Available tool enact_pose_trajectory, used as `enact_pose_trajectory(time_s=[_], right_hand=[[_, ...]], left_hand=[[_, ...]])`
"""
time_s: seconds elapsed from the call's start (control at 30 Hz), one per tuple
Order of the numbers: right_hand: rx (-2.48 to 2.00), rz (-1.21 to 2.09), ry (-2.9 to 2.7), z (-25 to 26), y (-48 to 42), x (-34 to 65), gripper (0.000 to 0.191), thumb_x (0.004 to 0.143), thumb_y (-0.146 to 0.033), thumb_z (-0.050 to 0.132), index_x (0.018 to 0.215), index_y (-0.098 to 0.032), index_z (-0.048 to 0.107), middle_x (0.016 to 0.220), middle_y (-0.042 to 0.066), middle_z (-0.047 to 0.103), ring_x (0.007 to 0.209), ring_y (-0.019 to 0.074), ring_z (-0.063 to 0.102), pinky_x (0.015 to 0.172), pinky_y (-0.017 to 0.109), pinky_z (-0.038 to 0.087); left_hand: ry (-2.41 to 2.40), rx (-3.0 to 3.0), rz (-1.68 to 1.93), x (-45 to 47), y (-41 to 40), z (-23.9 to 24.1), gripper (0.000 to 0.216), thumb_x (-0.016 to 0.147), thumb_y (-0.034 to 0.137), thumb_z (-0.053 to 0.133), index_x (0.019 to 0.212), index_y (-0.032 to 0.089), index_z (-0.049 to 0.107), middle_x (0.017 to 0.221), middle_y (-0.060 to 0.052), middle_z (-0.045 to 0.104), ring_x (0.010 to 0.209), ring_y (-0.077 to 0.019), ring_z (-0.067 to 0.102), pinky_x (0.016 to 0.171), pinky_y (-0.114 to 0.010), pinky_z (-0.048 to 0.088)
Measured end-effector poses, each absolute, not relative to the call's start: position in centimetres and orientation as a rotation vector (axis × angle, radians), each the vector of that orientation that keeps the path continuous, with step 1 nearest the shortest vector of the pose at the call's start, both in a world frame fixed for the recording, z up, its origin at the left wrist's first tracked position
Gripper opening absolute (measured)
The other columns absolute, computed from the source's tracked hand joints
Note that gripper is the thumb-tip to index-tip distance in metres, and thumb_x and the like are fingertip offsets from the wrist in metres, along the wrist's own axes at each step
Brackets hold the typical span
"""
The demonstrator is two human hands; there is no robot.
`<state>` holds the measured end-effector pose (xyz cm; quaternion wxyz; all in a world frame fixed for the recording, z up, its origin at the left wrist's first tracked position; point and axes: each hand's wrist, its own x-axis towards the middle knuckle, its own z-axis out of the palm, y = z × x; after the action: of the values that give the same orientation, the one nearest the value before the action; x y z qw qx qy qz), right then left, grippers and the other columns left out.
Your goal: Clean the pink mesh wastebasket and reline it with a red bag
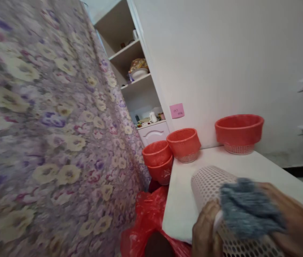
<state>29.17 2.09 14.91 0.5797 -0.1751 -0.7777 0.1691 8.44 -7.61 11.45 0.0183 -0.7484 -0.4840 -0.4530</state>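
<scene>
The left hand [207, 228] closes on the near rim of a light, stiff mesh basket [221, 200] lying on the desk [183, 200], while the right hand [290, 217] presses a soft blue cloth [247, 210] against it.

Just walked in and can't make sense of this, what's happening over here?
A person holds a white mesh basket on its side over a white table, the left hand gripping its rim. The right hand presses a blue-grey cloth against it. Red-lined baskets stand behind by the wall; red plastic bags lie beside the table.
</scene>
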Motion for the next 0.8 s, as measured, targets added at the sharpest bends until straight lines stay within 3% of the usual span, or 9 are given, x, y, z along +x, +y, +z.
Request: enact_pose_trajectory(time_s=[0.1, 0.2, 0.37, 0.47, 0.57, 0.67, 0.8], right_hand=[[-0.372, 0.44, -2.036, 17.2, 0.8, 27.6, 0.068, 0.059, 0.002, 0.05, 0.121, -0.025, 0.055, 0.117, 0.009, 0.061, 0.111, 0.0279, 0.057, 0.089, 0.042, 0.051], [-0.444, 0.509, -1.979, 18.1, 1.2, 27.4, 0.064, 0.059, 0.002, 0.048, 0.117, -0.022, 0.057, 0.113, 0.008, 0.063, 0.107, 0.0238, 0.059, 0.089, 0.037, 0.05], [-0.946, 0.762, -1.396, 11.7, 4.3, 31.6, 0.045, 0.063, -0.015, 0.064, 0.108, -0.019, 0.063, 0.108, 0.008, 0.069, 0.103, 0.0278, 0.063, 0.094, 0.039, 0.049], [-1.124, 1.034, -0.981, 6.5, 5.1, 33.4, 0.04, 0.06, -0.029, 0.073, 0.098, -0.018, 0.064, 0.093, 0.006, 0.074, 0.089, 0.0289, 0.067, 0.081, 0.039, 0.053], [-1.045, 1.345, -0.725, 4.3, 5.0, 33.4, 0.037, 0.061, -0.031, 0.073, 0.094, -0.017, 0.064, 0.078, 0.003, 0.074, 0.072, 0.0253, 0.068, 0.065, 0.035, 0.054], [-1.004, 1.291, -0.746, 5.9, 5.1, 32.5, 0.035, 0.059, -0.025, 0.073, 0.091, -0.017, 0.064, 0.078, 0.003, 0.074, 0.073, 0.0244, 0.068, 0.067, 0.034, 0.054], [-0.825, 0.98, -1.224, 11.6, 4.7, 31.1, 0.039, 0.063, -0.014, 0.067, 0.101, -0.018, 0.063, 0.1, 0.006, 0.07, 0.095, 0.0246, 0.065, 0.088, 0.036, 0.051]], left_hand=[[-1.596, -2.417, -1.562, 9.1, -7.6, 14.7, 0.051, 0.083, 0.012, 0.049, 0.133, 0.023, 0.053, 0.141, -0.009, 0.055, 0.131, -0.0257, 0.049, 0.107, -0.043, 0.045], [-1.649, -2.365, -1.379, 8.3, -7.2, 14.9, 0.052, 0.087, 0.012, 0.046, 0.138, 0.025, 0.046, 0.143, -0.008, 0.053, 0.135, -0.0226, 0.045, 0.11, -0.04, 0.042], [-1.589, -2.236, -1.295, 6.8, -6.7, 11.3, 0.057, 0.086, 0.005, 0.038, 0.139, 0.027, 0.043, 0.145, -0.002, 0.051, 0.135, -0.0146, 0.045, 0.113, -0.029, 0.037], [-1.541, -2.197, -1.368, 6.4, -6.9, 10.0, 0.054, 0.086, 0.008, 0.042, 0.137, 0.025, 0.046, 0.143, -0.001, 0.053, 0.134, -0.0124, 0.045, 0.114, -0.022, 0.031], [-1.54, -2.157, -1.437, 6.0, -7.3, 9.8, 0.054, 0.087, 0.008, 0.045, 0.137, 0.028, 0.046, 0.143, 0.001, 0.052, 0.133, -0.0116, 0.045, 0.113, -0.02, 0.031], [-1.576, -2.079, -1.473, 5.8, -7.6, 10.3, 0.055, 0.088, 0.008, 0.047, 0.138, 0.031, 0.044, 0.142, 0.001, 0.054, 0.132, -0.0141, 0.047, 0.111, -0.026, 0.038], [-1.67, -2.137, -1.367, 5.7, -7.8, 12.1, 0.052, 0.09, 0.01, 0.043, 0.138, 0.03, 0.044, 0.143, -0.002, 0.052, 0.134, -0.0164, 0.045, 0.112, -0.033, 0.038]])
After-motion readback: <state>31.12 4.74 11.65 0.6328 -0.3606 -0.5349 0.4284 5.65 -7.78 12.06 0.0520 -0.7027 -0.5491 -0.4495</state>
